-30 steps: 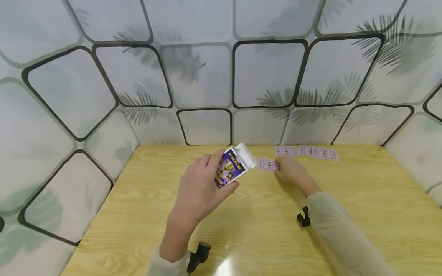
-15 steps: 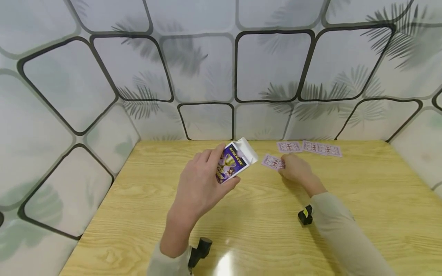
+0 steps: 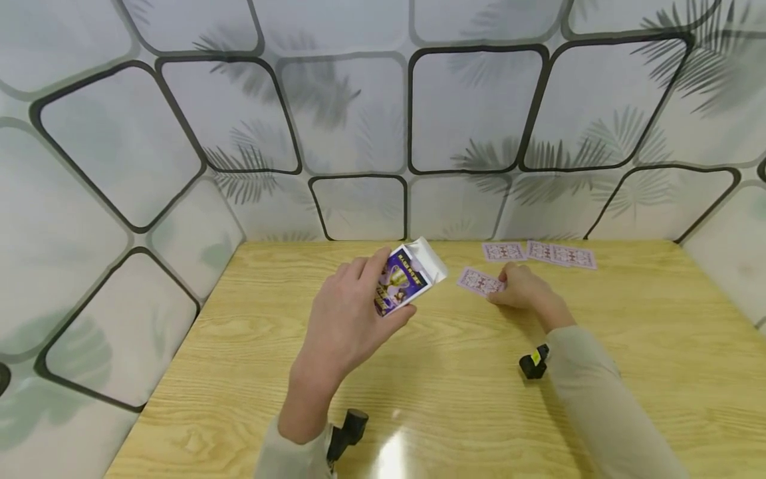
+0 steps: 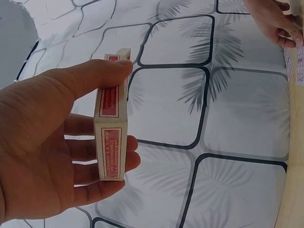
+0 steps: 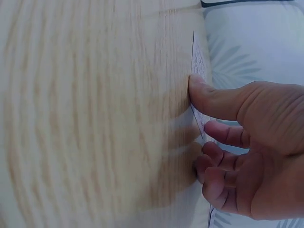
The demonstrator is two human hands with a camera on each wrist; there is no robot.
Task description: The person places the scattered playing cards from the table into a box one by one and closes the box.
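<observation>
My left hand (image 3: 344, 326) holds a small card box (image 3: 399, 283) above the table, purple-fronted with a gold cup and a white flap standing out at the upper right. In the left wrist view the box (image 4: 112, 137) shows red-and-white narrow sides, gripped between thumb and fingers. At the right, my right hand (image 3: 525, 293) is on the right end of a playing card (image 3: 477, 281), patterned back up. Seen from the right wrist, the thumb and index finger pinch that card (image 5: 198, 59) at its end, with the other fingers curled.
Behind lie more face-down cards: a single card (image 3: 504, 251) and an overlapping pair (image 3: 562, 255) to its right, near the wall. A patterned cloth wall (image 3: 359, 120) borders the wooden table (image 3: 269, 372) at the back and sides.
The card under my right hand has turned, its right end swinging toward me, and shows more of its back. The right hand has shifted slightly right. The left hand and box stay nearly still.
</observation>
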